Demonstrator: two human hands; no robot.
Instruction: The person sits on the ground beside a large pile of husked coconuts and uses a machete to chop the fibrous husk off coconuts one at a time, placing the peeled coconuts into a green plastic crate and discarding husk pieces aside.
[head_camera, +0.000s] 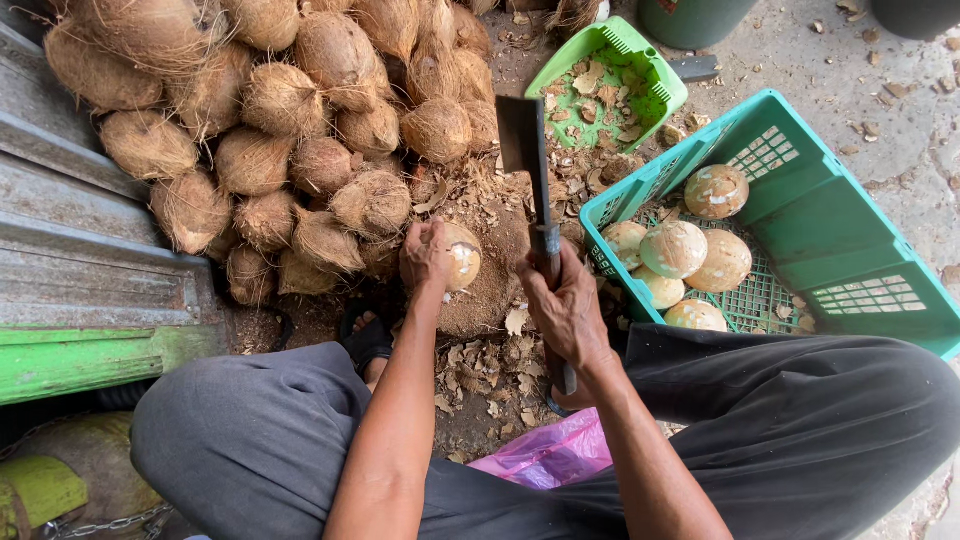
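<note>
Centre of the view, there's the coconut (460, 256), half stripped, pale shell showing on its right face, brown husk on the rest. It rests on a mound of husk scraps (490, 290) between the person's knees. The left hand (426, 256) wraps it from the nine o'clock side, fingers curled snugly over the top and back, holding it firm.

At three o'clock from the nut, the right hand (566, 310) is closed tight round the handle of a cleaver (527, 165), whose broad blade stands raised and points up toward twelve o'clock, clear of the shell. To my eye this is the trimming step, and doing it well looks like a matter of short, shallow, glancing cuts on the side away from the holding fingers, with the nut turned a little between cuts so the blade always meets fresh husk. Those left fingertips sit close to the pale patch; keeping them behind the cutting line seems the thing to watch.

Further out now: at ten to twelve o'clock a big pile of unhusked coconuts (280, 120). At two o'clock a small green basket (655, 85) of shavings. At three o'clock a teal crate (800, 190) holding several peeled coconuts (673, 249). Down at six o'clock, a pink plastic bag (550, 455) against the dark trousers.
</note>
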